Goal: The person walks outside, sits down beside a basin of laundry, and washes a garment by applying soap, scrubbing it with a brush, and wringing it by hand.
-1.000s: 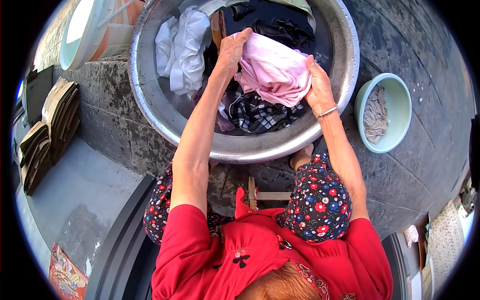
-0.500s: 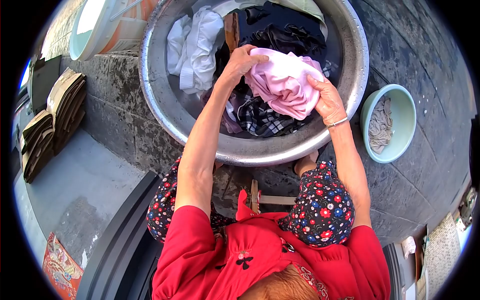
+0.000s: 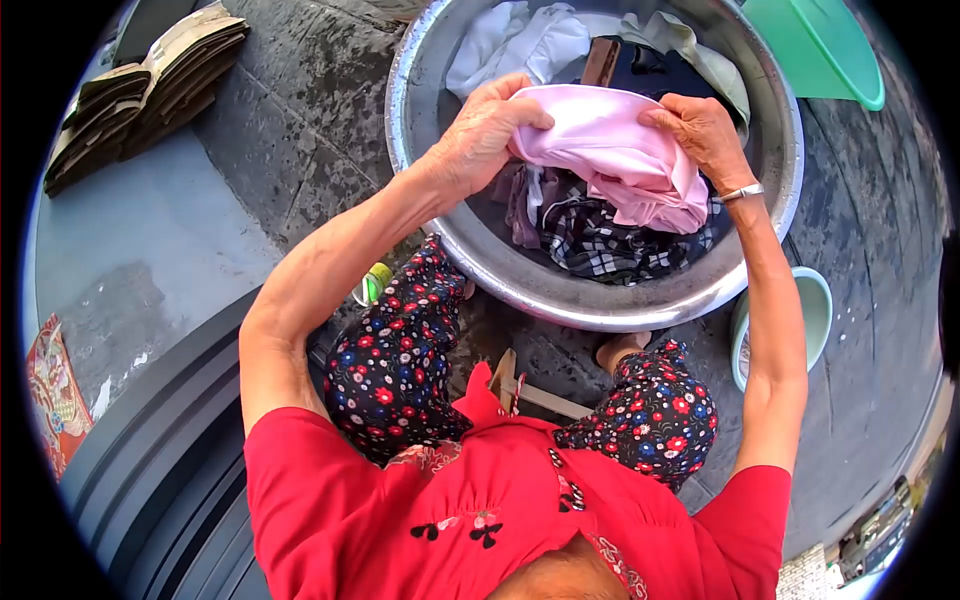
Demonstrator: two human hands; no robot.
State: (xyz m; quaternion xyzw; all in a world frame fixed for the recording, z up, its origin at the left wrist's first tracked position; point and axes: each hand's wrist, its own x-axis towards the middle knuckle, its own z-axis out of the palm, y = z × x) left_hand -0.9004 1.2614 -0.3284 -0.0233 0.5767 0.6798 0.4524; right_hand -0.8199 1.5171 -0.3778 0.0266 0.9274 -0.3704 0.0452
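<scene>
A pink cloth (image 3: 610, 140) is stretched between my two hands above a large metal basin (image 3: 530, 300). My left hand (image 3: 490, 130) grips its left upper edge, thumb on top. At the upper right edge my right hand (image 3: 700, 135), with a bracelet at the wrist, pinches the fabric. Beneath the pink cloth lies a black-and-white checked cloth (image 3: 600, 240), partly covered. White cloth (image 3: 520, 45) rests at the basin's back left, dark cloth (image 3: 650, 72) and a piece of wood (image 3: 601, 62) behind the pink one, and pale cloth (image 3: 700, 60) at the back right.
A light green bowl (image 3: 815, 315) stands right of the basin, partly behind my right forearm. A green tub (image 3: 815, 45) is at the upper right. Folded cardboard (image 3: 150, 90) lies at the upper left. A small green item (image 3: 373, 284) is beside my left knee.
The view has shifted, so the basin appears further right. The pink cloth was bunched between my hands; now its upper edge is spread out between them. The green tub has come into view.
</scene>
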